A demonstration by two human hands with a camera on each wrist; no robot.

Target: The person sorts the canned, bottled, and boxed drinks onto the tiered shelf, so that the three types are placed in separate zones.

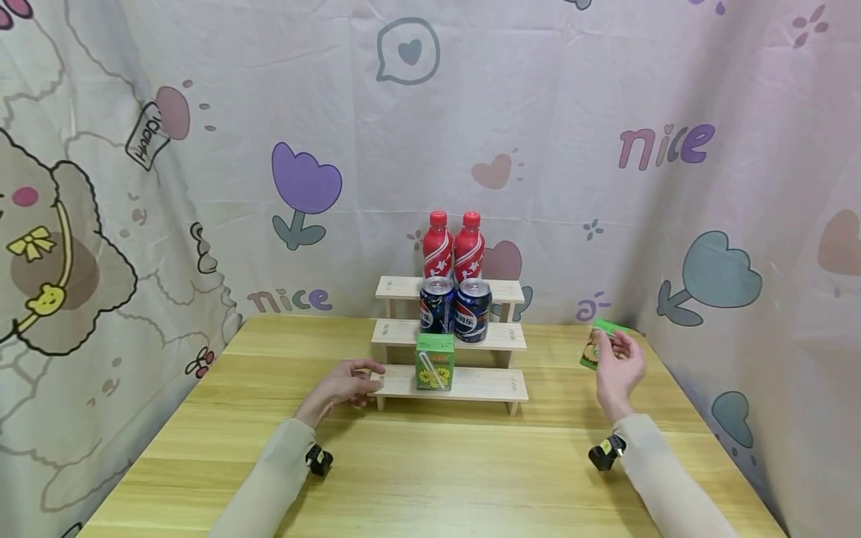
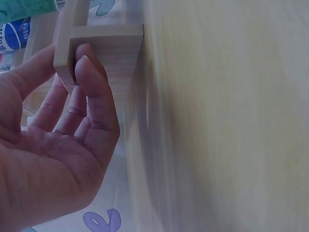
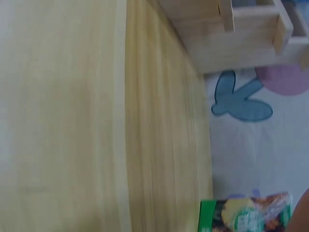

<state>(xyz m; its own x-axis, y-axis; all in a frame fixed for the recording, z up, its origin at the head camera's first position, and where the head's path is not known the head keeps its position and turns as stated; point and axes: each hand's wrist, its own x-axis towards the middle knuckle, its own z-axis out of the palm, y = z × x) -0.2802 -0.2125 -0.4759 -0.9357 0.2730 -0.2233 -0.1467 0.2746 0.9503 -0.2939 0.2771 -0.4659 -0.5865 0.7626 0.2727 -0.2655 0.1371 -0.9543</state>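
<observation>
My left hand (image 1: 343,387) grips the left end of the lowest tier of a stepped wooden display rack (image 1: 487,383). In the left wrist view its thumb and fingers pinch the board's edge (image 2: 62,57). Off to the right of the rack, my right hand (image 1: 620,370) holds a small green snack packet (image 1: 589,353) with brown food pictures, raised above the table. Only part of that packet (image 3: 241,215) shows in the right wrist view, at the bottom edge. A green drink carton (image 1: 434,365) with yellow flowers stands on the lowest tier, left of its middle.
Two dark blue soda cans (image 1: 472,312) stand on the middle tier. Behind them, two red bottles (image 1: 468,250) are on the top tier. The rack sits toward the back of a wooden table (image 1: 430,471), before a printed curtain (image 1: 538,112) that also hangs at both sides.
</observation>
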